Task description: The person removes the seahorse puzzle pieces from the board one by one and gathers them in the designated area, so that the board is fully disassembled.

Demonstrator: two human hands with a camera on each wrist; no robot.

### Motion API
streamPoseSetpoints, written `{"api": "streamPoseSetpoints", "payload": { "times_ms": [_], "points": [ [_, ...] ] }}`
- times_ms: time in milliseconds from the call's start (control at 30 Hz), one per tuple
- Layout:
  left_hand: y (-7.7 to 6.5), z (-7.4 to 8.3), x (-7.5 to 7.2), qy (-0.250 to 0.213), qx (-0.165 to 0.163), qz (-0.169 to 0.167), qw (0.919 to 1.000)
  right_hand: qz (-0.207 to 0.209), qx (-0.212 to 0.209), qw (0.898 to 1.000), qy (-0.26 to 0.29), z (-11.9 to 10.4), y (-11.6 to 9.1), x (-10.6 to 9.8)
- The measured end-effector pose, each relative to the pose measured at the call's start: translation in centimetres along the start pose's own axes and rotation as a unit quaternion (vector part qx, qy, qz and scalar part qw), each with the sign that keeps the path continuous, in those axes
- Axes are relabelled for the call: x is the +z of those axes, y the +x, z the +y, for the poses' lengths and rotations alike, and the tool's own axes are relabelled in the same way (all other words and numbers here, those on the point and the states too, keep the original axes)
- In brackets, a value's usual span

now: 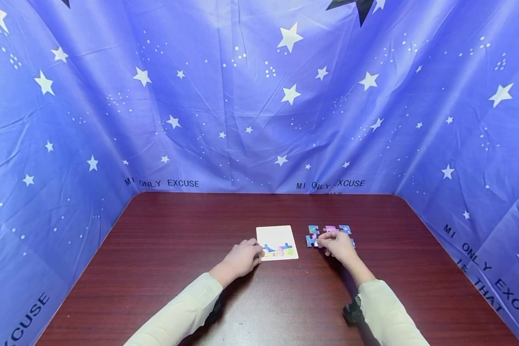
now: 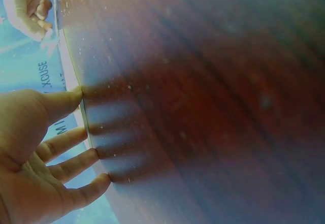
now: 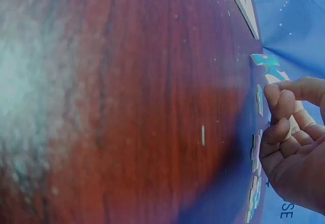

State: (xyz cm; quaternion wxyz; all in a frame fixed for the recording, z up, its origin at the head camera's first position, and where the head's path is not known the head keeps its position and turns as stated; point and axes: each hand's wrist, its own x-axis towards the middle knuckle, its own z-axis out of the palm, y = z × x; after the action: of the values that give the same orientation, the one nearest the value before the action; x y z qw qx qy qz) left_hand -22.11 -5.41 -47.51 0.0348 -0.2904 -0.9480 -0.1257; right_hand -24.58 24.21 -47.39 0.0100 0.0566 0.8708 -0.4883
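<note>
My left hand (image 1: 240, 258) rests at the left edge of a white square puzzle board (image 1: 274, 235), its fingers spread and their tips touching the board's edge and the table in the left wrist view. Colourful pieces fill the board's lower strip; the upper part is bare white. My right hand (image 1: 340, 246) pinches a blue jigsaw piece (image 3: 268, 61) between thumb and forefinger, and the right wrist view shows it raised off the table. Several other jigsaw pieces (image 1: 345, 229) lie beneath and behind that hand, some partly hidden by it.
The dark red-brown wooden table (image 1: 190, 226) reaches back to a blue star-printed curtain (image 1: 229, 96) that encloses it on three sides. A small pale sliver (image 3: 203, 135) lies on the tabletop. Dark wrist gear (image 1: 352, 311) shows below the right sleeve.
</note>
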Motion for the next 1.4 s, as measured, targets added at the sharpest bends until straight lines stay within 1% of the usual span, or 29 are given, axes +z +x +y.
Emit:
{"api": "streamPoseSetpoints", "payload": {
  "times_ms": [167,500,833,967,1267,1400],
  "points": [
    [-0.03,0.02,-0.08,-0.001,0.001,-0.001,1.0,0.004,0.006,1.0,-0.007,0.29,-0.01,-0.24],
    [-0.1,0.07,-0.03,0.002,0.001,-0.003,1.0,0.004,0.032,0.999,0.01,0.21,-0.39,-0.45],
    [-0.09,0.18,-0.22,0.005,-0.005,-0.011,0.9999,0.021,0.036,0.999,0.014,0.31,-0.24,-0.48],
    [-0.11,0.22,-0.32,0.002,-0.004,-0.011,0.9999,0.026,0.036,0.999,-0.001,0.48,-0.07,-0.43],
    [-0.19,0.27,-0.53,-0.001,-0.002,-0.009,1.0,0.029,0.034,0.997,-0.066,0.52,0.07,-0.36],
    [-0.16,0.27,-0.61,0.0,-0.004,-0.012,0.9999,0.028,0.03,0.996,-0.076,0.29,-0.09,-0.29]
  ]
}}
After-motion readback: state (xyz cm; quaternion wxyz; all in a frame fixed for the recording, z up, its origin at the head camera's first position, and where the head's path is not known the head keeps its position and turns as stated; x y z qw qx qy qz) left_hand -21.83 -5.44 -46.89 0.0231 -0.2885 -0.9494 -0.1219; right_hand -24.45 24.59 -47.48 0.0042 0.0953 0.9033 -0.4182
